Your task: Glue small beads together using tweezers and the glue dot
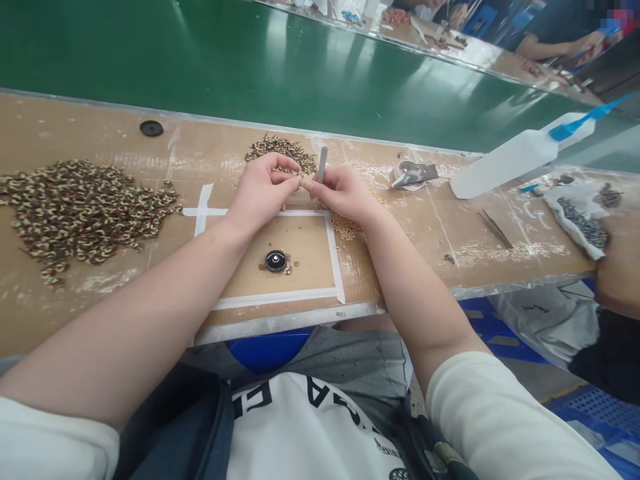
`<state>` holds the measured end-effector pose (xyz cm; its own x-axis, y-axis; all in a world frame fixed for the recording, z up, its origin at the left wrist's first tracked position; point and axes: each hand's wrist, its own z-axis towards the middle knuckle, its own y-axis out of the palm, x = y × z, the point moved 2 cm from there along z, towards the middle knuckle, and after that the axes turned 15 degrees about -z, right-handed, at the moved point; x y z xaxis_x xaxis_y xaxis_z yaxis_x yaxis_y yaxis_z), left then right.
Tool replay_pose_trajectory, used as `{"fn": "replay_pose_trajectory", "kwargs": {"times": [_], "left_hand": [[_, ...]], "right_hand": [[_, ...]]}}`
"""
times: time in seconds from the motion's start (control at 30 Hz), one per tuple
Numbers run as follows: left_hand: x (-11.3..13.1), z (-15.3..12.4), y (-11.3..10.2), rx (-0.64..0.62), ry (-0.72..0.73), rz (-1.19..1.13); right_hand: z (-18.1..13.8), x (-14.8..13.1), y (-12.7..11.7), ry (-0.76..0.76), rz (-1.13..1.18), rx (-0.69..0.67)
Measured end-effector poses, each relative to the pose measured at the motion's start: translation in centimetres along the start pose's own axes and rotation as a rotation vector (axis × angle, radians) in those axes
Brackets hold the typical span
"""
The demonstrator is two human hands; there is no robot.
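My left hand (261, 189) is closed in a pinch, its fingertips meeting those of my right hand; whatever small piece sits between them is too small to make out. My right hand (346, 192) is closed around metal tweezers (323, 164), whose flat end points up. Just behind the hands lies a pile of small brown and cream parts (280, 148). Tiny tan pieces (346, 227) are spread beneath and beside my right wrist. Nearer my body, a small round black dish (276, 261) with a shiny centre rests inside a white tape outline (275, 297).
A larger heap of brown and cream parts (85, 210) covers the left side. A black disc (151, 128) lies behind it. Rightward are a tape roll (415, 175), a white squeeze bottle (510, 163), other tweezers (495, 229) and a bag of dark parts (577, 217) near another person's arm (620, 260).
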<state>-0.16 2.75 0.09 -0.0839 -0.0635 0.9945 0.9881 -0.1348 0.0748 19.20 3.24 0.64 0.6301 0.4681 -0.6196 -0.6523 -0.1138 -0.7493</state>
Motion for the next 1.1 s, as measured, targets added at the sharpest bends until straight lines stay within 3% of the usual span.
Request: {"fn": "replay_pose_trajectory", "kwargs": {"times": [0.4,0.87,1.1], "left_hand": [[0.6,-0.3,0.4,0.012,-0.055,-0.049],[0.7,-0.4,0.3,0.001,-0.032,0.015],[0.8,-0.5,0.3,0.003,-0.037,0.003]], "right_hand": [[0.1,1.2,-2.2,0.081,-0.108,0.100],[0.0,0.4,-2.0,0.122,-0.208,-0.026],[0.1,0.3,-1.9,0.129,-0.117,0.009]]}}
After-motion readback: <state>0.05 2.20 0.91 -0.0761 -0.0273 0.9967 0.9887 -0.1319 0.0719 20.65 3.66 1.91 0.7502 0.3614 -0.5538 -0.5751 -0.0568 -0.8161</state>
